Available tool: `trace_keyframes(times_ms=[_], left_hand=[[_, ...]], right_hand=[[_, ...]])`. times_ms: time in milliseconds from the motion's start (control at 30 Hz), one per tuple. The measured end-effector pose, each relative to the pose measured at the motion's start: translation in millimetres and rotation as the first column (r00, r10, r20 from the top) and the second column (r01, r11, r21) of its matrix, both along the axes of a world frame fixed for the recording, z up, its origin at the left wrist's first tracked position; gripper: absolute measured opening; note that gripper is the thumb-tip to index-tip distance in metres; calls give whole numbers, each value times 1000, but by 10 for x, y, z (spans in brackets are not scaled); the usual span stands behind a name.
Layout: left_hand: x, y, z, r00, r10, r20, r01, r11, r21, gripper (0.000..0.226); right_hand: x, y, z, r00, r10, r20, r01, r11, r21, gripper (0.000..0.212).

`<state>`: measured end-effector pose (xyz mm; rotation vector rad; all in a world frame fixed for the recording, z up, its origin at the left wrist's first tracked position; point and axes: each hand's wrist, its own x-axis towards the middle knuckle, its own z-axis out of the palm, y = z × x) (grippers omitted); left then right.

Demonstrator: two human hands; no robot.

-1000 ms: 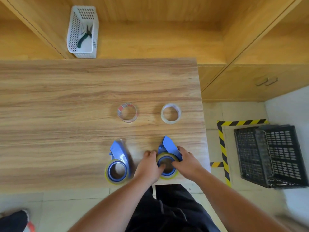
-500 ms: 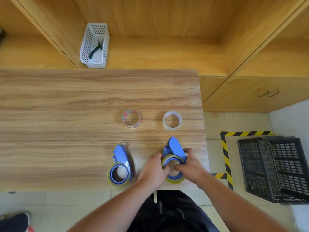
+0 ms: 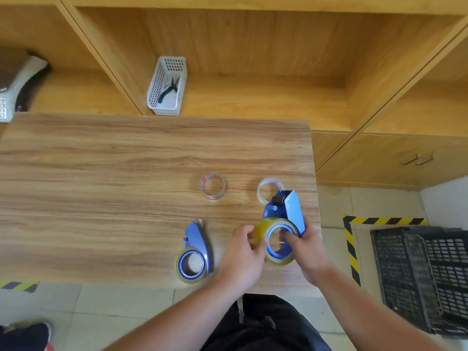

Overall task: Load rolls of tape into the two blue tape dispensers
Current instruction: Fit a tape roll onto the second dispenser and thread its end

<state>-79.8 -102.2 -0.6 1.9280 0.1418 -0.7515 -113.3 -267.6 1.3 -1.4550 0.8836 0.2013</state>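
Left dispenser (image 3: pixel 195 252) appears loaded; both hands — left hand (image 3: pixel 240 259), right hand (image 3: pixel 306 252) — grip the right dispenser (image 3: pixel 286 224), its yellowish roll (image 3: pixel 263 231) not yet seated.

The place looks like a workroom or storeroom. A wood-grain laminate worktable (image 3: pixel 126 186) stands against open wooden shelving (image 3: pixel 253 59), where a white perforated plastic basket (image 3: pixel 167 84) holds green-handled pliers (image 3: pixel 168 88). Yellow-and-black hazard tape (image 3: pixel 352 249) marks the pale tiled floor (image 3: pixel 114 307) beside a black plastic lattice crate (image 3: pixel 425 279).
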Motion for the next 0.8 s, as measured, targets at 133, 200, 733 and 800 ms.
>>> trace_keyframes(times_ms=[133, 200, 733, 800], left_hand=[[-171, -42, 147, 977, 205, -57, -210, 971, -117, 25], [-204, -37, 199, 980, 196, -32, -199, 973, -113, 32], [346, 552, 611, 837, -408, 364, 465, 881, -81, 20], [363, 571, 651, 789, -445, 425, 496, 868, -11, 13]], right_hand=[[4, 77, -8, 995, -96, 37, 92, 990, 107, 15], [-19, 83, -17, 993, -113, 32, 106, 979, 173, 11], [-228, 150, 187, 970, 242, 8, -182, 705, 685, 37], [-234, 182, 202, 964, 267, 14, -199, 681, 705, 40]])
